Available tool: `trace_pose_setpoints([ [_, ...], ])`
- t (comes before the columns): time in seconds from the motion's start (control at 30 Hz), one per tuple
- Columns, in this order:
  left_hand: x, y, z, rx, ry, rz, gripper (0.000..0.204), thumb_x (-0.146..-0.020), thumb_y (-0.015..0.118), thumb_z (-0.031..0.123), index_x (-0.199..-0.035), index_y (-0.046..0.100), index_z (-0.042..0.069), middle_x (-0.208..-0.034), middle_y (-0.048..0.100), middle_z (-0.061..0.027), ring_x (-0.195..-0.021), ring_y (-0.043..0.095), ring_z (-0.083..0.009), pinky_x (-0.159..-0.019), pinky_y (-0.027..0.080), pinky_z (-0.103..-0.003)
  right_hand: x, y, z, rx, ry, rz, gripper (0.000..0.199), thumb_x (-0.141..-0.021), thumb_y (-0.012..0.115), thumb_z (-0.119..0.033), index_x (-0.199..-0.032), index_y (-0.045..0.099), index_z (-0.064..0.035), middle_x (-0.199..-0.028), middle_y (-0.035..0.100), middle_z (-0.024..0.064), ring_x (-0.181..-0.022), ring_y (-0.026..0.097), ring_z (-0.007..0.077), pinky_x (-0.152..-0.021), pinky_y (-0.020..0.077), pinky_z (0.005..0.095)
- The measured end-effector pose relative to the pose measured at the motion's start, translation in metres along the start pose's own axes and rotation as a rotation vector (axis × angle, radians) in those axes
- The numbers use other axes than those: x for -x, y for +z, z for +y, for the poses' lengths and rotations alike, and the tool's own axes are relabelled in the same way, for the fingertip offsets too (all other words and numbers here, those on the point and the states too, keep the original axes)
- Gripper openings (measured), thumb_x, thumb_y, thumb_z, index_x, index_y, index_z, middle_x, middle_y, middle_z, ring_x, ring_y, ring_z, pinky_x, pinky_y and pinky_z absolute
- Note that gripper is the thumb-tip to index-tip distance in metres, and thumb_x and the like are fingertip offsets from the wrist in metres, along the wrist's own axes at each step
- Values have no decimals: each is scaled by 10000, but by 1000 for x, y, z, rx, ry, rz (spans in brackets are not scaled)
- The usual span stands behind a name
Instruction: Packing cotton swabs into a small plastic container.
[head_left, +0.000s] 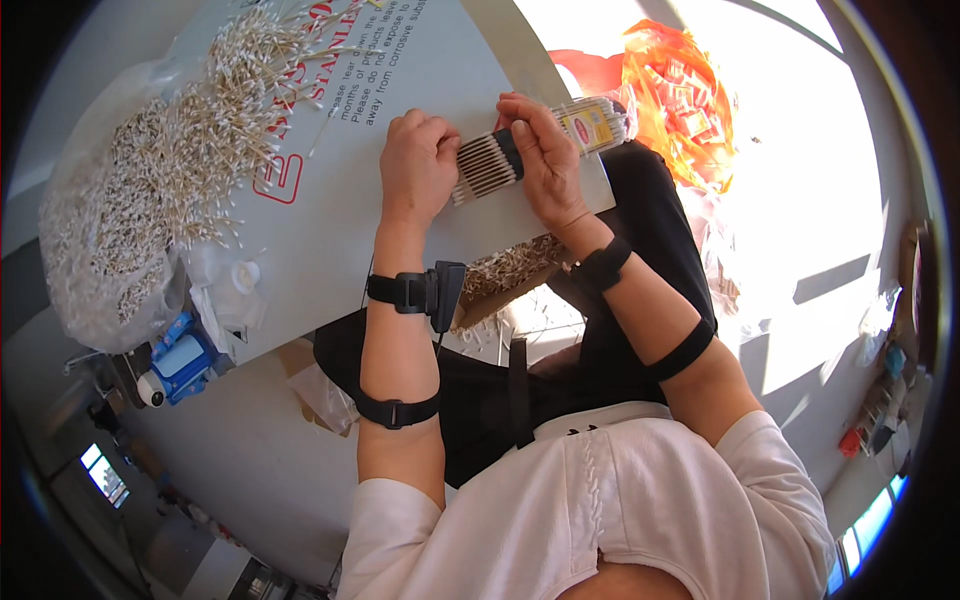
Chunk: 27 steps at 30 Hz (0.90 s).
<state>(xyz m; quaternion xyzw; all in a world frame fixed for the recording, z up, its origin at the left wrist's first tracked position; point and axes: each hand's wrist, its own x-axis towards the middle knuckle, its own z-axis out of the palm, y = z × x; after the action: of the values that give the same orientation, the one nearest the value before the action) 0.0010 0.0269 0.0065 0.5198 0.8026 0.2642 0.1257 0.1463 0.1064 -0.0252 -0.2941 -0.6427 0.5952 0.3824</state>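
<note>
My right hand is wrapped round a long clear pack of cotton swabs with a yellow label, near the table's right edge. Toward my left hand, swabs lie side by side in a neat row, and a dark band crosses the pack beside my right fingers. My left hand is closed in a pinch at the left end of that row. Whatever sits between its fingertips is hidden. Farther left, a large heap of loose cotton swabs spills from a clear plastic bag onto the printed grey tabletop.
Below the table's front edge, a cardboard box holds loose swabs beside my legs. An orange plastic bag with red-and-white packs stands beyond the right edge. A blue-and-white device sits at the table's left corner, near a small white roll.
</note>
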Motion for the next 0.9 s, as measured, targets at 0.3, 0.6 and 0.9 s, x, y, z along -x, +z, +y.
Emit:
trace_pose_setpoints([
  [0.3, 32, 37, 12, 997, -245, 684, 460, -1024, 437, 254, -1364, 414, -56, -1369, 472, -188, -1299, 427, -244, -1125, 311, -389, -10, 18, -2, -48, -95, 5, 280, -998, 500, -126, -1226, 556, 28, -1256, 585, 158, -1075, 590, 245, -942, 452, 308],
  [0.6, 32, 46, 28, 1109, -274, 671, 452, -1025, 430, 259, -1353, 410, -52, -1332, 485, -224, -1255, 461, -271, -1112, 325, -397, 0, 28, 2, -43, -49, 15, 298, -1023, 465, -126, -1272, 550, 14, -1249, 591, 108, -1182, 542, 179, -1028, 421, 298],
  [0.9, 34, 43, 24, 1156, -268, 648, 428, -1006, 474, 230, -1337, 443, -40, -1326, 496, -214, -1230, 475, -254, -1088, 350, -390, 1, 29, 6, -70, 19, 31, 307, -1025, 466, -142, -1265, 553, 29, -1224, 603, 118, -1160, 563, 185, -1023, 441, 310],
])
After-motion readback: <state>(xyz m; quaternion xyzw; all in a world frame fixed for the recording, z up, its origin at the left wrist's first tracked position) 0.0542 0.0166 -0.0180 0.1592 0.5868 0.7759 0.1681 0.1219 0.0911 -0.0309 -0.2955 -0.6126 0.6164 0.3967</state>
